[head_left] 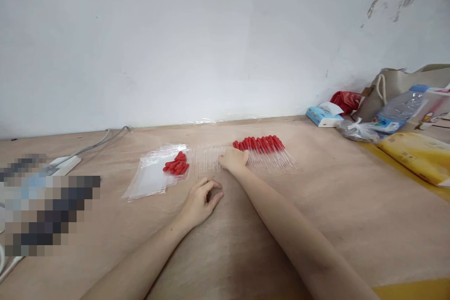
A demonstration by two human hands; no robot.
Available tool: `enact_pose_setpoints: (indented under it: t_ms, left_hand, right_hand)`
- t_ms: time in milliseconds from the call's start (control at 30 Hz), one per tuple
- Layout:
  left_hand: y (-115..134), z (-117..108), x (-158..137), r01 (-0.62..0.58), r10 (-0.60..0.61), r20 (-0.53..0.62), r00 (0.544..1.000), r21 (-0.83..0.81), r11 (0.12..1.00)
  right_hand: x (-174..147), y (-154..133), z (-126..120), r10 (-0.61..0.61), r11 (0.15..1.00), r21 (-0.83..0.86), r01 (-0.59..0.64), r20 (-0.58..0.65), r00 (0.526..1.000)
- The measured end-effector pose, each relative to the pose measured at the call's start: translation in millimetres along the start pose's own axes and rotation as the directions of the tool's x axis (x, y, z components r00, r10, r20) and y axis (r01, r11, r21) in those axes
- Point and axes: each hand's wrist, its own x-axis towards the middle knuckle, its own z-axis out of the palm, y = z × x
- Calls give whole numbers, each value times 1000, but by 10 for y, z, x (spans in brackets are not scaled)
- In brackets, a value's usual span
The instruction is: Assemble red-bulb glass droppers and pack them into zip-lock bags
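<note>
My right hand [234,159] is over a row of thin, clear stick-like pieces [206,159], knuckles up and fingers curled down. What its fingertips hold, if anything, is hidden. To its right lies a fanned row of similar clear sticks with red bulb-shaped ends [262,144]. My left hand [202,201] rests nearer to me on the table, thumb and fingers curved apart with nothing between them. Beyond it, a small heap of loose red bulb-shaped pieces [176,164] sits on flat clear plastic zip bags [149,176].
The wooden table [218,253] meets a white wall. A power strip [66,165] with a grey cable lies at left, near a blurred area. At right are a tissue box [323,115], a knotted plastic bag [356,130], a plastic bottle [401,108] and a yellow package [418,154].
</note>
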Motion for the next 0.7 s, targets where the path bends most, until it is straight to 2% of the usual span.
enact_pose_setpoints:
  t_ms: [67,133,200,267,333,433,567,700]
  left_hand:
    - [-20,-44,25,21,-16,-100,995,54,998]
    - [-76,-152,72,87,-35,-279,960,178,980]
    - [-160,-308,127,215,-52,-436,898,333,918]
    - [-251,-464,167,354,-79,-516,853,460,814]
    - [-326,-573,183,437,-106,-541,834,532,725]
    - [-392,-625,172,467,-137,-520,843,584,664]
    - [-417,-597,150,442,-152,-465,872,614,654]
    - [-421,-594,152,426,-158,-446,881,602,676]
  right_hand:
    - [22,-23,-6,13,1000,9,-13,26,1000]
    - [32,-36,-9,14,1000,15,-14,42,999]
    - [22,-38,-15,-1,1000,21,0,41,999]
    - [-16,-19,-33,-31,999,29,31,21,999]
    - [-85,36,-64,-68,997,34,69,-11,998]
    - [-240,209,-118,-129,991,28,132,-97,987]
    - [-490,556,-163,-231,970,11,243,-268,935]
    - [-720,868,-167,-320,943,-22,332,-335,886]
